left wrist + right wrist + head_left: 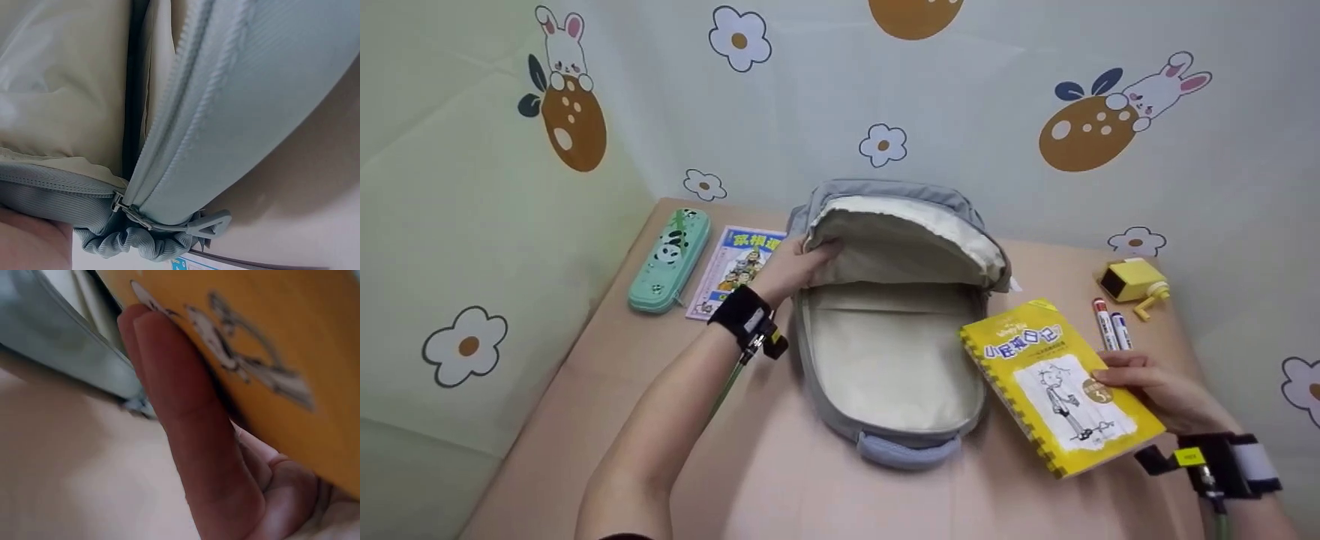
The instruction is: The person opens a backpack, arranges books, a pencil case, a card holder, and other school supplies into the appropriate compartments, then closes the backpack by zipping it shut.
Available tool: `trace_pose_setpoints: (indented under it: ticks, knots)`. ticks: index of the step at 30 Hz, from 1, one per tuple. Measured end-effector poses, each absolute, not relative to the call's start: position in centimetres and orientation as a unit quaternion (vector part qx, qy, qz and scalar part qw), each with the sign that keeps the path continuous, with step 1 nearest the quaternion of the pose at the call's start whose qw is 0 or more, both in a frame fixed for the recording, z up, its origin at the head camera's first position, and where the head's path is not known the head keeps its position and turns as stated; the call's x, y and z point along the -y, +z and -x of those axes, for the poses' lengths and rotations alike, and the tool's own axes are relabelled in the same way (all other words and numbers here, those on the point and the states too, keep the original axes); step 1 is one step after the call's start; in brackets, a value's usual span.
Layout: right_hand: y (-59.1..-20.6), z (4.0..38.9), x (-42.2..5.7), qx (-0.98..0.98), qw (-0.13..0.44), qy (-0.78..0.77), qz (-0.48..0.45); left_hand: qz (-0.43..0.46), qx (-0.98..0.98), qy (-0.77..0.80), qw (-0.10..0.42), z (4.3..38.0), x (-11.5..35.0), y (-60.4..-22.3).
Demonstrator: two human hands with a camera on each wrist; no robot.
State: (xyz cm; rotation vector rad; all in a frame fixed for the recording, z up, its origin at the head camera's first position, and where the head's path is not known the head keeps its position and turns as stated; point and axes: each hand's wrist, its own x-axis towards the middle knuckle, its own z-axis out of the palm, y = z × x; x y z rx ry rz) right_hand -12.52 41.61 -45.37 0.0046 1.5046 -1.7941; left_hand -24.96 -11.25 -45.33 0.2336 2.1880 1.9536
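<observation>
A grey backpack (pixel 831 415) lies unzipped on the table, its cream lining showing and its carry handle toward me. My left hand (pixel 793 268) grips the left edge of the raised front flap (pixel 904 244), with the fingertips out of sight inside it. In the left wrist view the zipper pull (pixel 211 225) hangs at the bag's side. To the right of the bag, my right hand (pixel 1162 386) holds a yellow spiral-bound book (pixel 1005 375) with a cartoon cover, thumb on top. Its fingers (pixel 180 394) support the book's underside in the right wrist view.
A green panda pencil case (pixel 667 262) and a colourful booklet (pixel 727 270), partly hidden by my left hand, lie left of the bag. On the right are two markers (pixel 1102 322) and a yellow pencil sharpener (pixel 1136 281) with a crank. Patterned cloth hangs behind the table (pixel 735 465).
</observation>
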Motion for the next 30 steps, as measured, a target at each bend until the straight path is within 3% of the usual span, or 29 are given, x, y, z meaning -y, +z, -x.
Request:
trace_pose_setpoints:
  ticks: [14,30]
  knots:
    - [-45.8,16.5,-31.0,-0.508,0.459,-0.729,0.015,-0.083,-0.735,0.665,0.102,25.0,11.2,-45.4]
    - [-47.8,19.9,-22.7,-0.52,0.322,-0.787,-0.084,-0.096,-0.74,0.658,0.104,24.9,11.3,-45.3]
